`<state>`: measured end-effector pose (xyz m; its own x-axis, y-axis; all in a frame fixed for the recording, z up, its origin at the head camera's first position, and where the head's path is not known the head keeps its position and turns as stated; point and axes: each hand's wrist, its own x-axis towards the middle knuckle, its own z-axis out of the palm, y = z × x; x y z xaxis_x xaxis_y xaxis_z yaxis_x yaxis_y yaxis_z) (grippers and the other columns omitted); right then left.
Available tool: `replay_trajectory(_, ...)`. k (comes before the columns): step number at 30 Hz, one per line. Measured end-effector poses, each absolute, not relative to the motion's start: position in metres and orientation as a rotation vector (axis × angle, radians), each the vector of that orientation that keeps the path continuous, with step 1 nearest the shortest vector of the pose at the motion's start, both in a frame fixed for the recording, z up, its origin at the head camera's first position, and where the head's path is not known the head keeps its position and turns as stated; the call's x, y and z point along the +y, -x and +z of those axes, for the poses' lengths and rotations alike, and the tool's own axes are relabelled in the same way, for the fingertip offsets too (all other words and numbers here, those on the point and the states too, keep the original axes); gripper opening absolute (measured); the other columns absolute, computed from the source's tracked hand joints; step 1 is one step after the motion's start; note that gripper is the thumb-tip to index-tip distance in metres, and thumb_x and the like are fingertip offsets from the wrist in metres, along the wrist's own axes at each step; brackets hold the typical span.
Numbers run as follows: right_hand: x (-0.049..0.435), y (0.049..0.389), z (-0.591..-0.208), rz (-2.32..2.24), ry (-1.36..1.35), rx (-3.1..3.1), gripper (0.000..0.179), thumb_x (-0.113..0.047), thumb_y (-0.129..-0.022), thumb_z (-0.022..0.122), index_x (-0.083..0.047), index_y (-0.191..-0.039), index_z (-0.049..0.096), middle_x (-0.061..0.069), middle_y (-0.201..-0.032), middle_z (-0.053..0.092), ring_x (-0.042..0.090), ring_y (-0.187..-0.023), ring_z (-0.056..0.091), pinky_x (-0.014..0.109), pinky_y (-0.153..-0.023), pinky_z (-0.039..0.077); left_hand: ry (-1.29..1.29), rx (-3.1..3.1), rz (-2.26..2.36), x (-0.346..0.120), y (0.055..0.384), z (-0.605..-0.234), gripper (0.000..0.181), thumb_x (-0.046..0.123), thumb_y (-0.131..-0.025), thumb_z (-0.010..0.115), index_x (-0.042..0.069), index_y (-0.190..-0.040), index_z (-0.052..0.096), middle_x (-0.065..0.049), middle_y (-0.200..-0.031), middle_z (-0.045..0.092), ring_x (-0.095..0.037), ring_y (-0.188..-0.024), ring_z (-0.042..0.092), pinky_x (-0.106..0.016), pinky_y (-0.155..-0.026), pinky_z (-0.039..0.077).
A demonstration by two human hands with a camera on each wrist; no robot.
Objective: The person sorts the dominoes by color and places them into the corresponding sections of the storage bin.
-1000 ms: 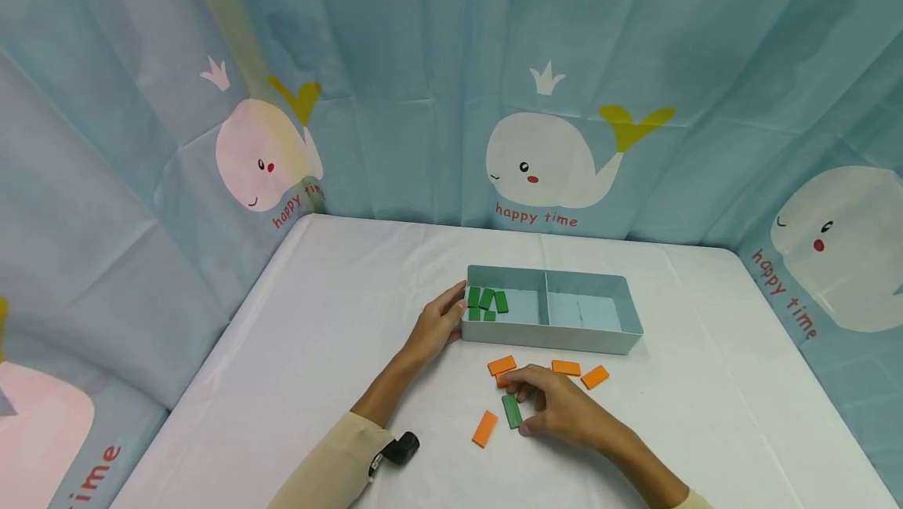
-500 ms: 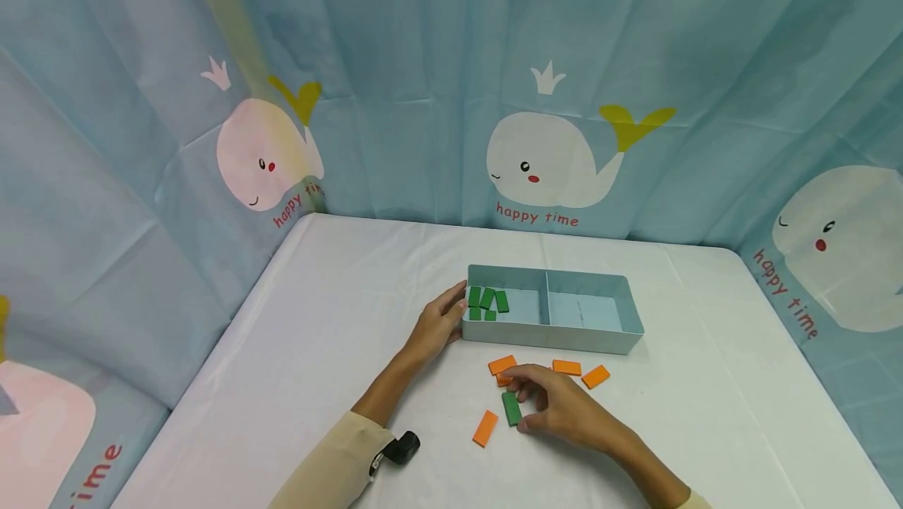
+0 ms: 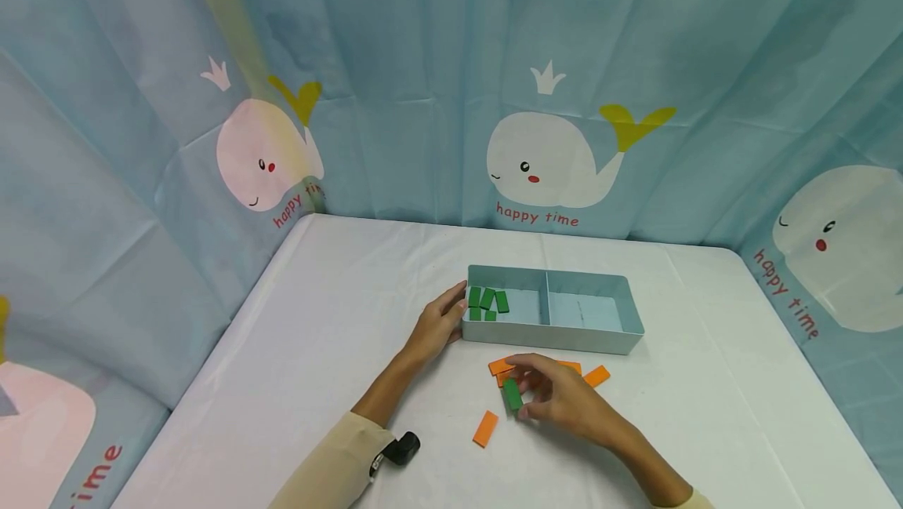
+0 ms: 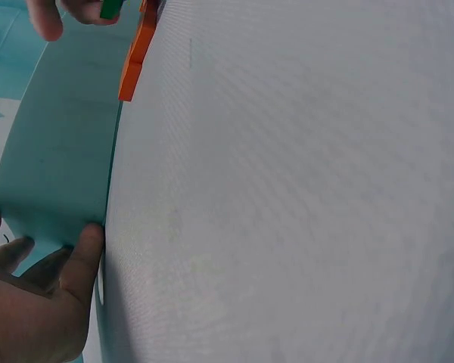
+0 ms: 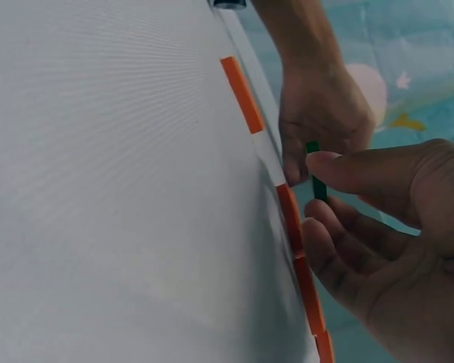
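Note:
Between the thumb and fingers of my right hand [image 3: 567, 403] is a small green rectangular block [image 3: 513, 394], pinched and raised just off the table. The right wrist view shows this green block [image 5: 316, 172] edge-on at the fingertips. My left hand [image 3: 430, 330] rests against the left end of a pale blue two-compartment box [image 3: 550, 336]; in the left wrist view its extended fingers touch the box's wall [image 4: 60, 136]. Several green blocks [image 3: 487, 299] lie in the left compartment. The right compartment holds no blocks.
Orange blocks lie on the white-covered table [image 3: 339, 297] in front of the box: one orange block [image 3: 485, 429] nearest me, another orange block [image 3: 596, 376] to the right, others partly behind my right hand. A whale-printed curtain [image 3: 395, 140] stands behind the table.
My right hand has taken the green block from the table and lifted it slightly, a little toward the box. The left hand and the box have stayed in place.

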<state>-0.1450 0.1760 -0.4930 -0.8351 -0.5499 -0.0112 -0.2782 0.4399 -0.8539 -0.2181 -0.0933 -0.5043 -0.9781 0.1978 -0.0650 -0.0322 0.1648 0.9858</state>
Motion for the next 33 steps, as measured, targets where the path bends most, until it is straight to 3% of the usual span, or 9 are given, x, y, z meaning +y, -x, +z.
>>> replay_trajectory(6,0.177,0.149,-0.484,-1.378,0.726,2.461,0.068,-0.005,-0.087,0.087,-0.012,-0.149,0.060,-0.006,-0.121,0.072,0.020,-0.106,0.069,0.029,-0.089,0.061,-0.169,2.252,1.924,-0.094,0.218,-0.505,0.056,0.033,-0.115,0.047,0.020,-0.168,0.035,-0.009,-0.171,0.037,-0.036,-0.155,0.038,-0.058,-0.110,0.052)
replay_trajectory(14,0.177,0.158,-0.475,-1.501,0.781,2.489,0.062,0.000,-0.088,0.084,-0.004,-0.145,0.061,0.010,-0.133,0.070,0.024,-0.109,0.070,0.029,-0.084,0.062,-0.170,2.242,1.937,-0.094,0.217,-0.504,0.056,0.032,-0.115,0.049,0.019,-0.168,0.035,-0.010,-0.171,0.037,-0.036,-0.155,0.039,-0.059,-0.111,0.051)
replay_trajectory(21,0.175,0.167,-0.467,-1.516,0.712,2.555,0.061,0.005,-0.089,0.077,-0.010,-0.145,0.061,0.006,-0.133,0.070,0.026,-0.111,0.068,0.026,-0.082,0.062,-0.149,2.247,1.923,-0.094,0.217,-0.504,0.055,0.032,-0.115,0.047,0.020,-0.167,0.036,-0.009,-0.171,0.038,-0.035,-0.155,0.039,-0.057,-0.111,0.051)
replay_trajectory(33,0.177,0.177,-0.460,-1.603,0.670,2.586,0.059,0.002,-0.092,0.079,-0.015,-0.145,0.062,0.006,-0.135,0.069,0.028,-0.112,0.067,0.027,-0.088,0.062,-0.170,2.238,1.945,-0.093,0.218,-0.503,0.056,0.031,-0.115,0.048,0.018,-0.167,0.035,-0.009,-0.171,0.036,-0.036,-0.156,0.037,-0.060,-0.112,0.049)
